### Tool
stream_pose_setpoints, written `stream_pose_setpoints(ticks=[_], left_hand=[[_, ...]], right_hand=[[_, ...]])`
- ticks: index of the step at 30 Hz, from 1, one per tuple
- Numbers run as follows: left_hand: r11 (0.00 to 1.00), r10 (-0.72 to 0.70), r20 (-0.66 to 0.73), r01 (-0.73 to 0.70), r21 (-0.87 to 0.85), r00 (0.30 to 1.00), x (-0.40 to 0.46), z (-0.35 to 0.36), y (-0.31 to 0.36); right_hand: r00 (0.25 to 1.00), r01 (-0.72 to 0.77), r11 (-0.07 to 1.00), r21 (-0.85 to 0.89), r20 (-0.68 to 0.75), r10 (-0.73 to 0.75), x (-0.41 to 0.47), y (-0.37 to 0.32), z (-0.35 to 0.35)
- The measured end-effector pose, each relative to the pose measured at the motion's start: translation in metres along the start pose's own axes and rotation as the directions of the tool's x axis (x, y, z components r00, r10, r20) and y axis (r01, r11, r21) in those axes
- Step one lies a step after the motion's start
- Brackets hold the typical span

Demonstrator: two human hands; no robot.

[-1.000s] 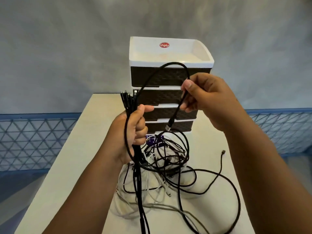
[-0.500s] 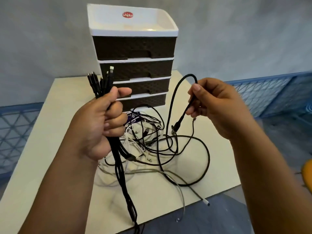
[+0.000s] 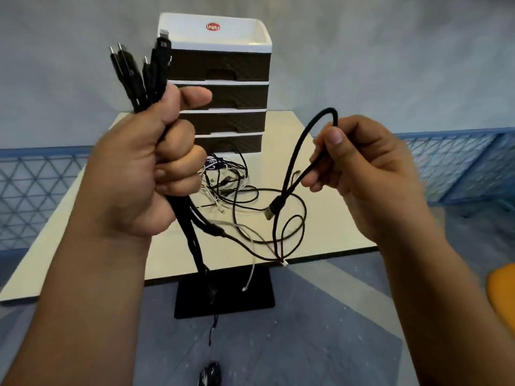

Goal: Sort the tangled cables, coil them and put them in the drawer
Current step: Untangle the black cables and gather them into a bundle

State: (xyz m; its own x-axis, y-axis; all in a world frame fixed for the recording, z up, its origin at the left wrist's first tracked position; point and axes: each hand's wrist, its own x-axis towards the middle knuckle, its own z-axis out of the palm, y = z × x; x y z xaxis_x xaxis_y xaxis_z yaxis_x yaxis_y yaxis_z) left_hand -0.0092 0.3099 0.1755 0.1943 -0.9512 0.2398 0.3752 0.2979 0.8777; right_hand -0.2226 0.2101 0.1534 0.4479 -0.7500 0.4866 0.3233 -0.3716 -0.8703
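My left hand (image 3: 145,174) grips a bundle of several black cables (image 3: 145,76), plug ends sticking up above my fist and the lengths hanging below it past the table edge. My right hand (image 3: 362,168) pinches one black cable (image 3: 295,160) bent into a loop, its USB plug (image 3: 271,211) dangling beneath. A tangle of black and white cables (image 3: 231,188) lies on the cream table (image 3: 320,218) in front of the drawer unit (image 3: 220,87), which has a white top tray and dark brown drawers, all closed.
The table's front edge runs just below the tangle, with its black base (image 3: 223,296) on the grey floor. A white cable end (image 3: 249,280) hangs over the edge. Blue lattice fencing (image 3: 33,185) stands behind on both sides. An orange object (image 3: 504,293) shows at far right.
The view has pulled back from the table. My left hand has lifted the bundle higher, in front of the drawer unit. My right hand has lowered its looped cable and moved it rightwards.
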Motion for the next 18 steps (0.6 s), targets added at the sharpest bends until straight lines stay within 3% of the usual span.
stream_pose_setpoints(ticks=[5, 10, 15, 18], left_hand=[[0.999, -0.038, -0.001, 0.038, 0.035, 0.999, -0.036, 0.033, -0.016], [0.997, -0.074, -0.023, 0.075, 0.031, 0.997, -0.060, 0.049, -0.024], [0.999, -0.036, -0.050, 0.037, 0.027, 0.998, -0.078, 0.056, -0.019], [0.998, -0.046, -0.097, 0.049, 0.028, 0.994, -0.081, 0.054, -0.017]], right_hand=[[0.986, -0.119, 0.993, -0.027, 0.116, 0.121, -0.042, -0.010, 0.005], [0.924, -0.286, 0.924, -0.253, 0.180, 0.336, -0.075, -0.001, 0.008], [0.758, -0.352, 0.622, -0.700, 0.177, 0.628, -0.107, 0.037, -0.004], [0.588, -0.133, 0.375, -0.917, 0.231, 0.775, -0.119, 0.052, -0.009]])
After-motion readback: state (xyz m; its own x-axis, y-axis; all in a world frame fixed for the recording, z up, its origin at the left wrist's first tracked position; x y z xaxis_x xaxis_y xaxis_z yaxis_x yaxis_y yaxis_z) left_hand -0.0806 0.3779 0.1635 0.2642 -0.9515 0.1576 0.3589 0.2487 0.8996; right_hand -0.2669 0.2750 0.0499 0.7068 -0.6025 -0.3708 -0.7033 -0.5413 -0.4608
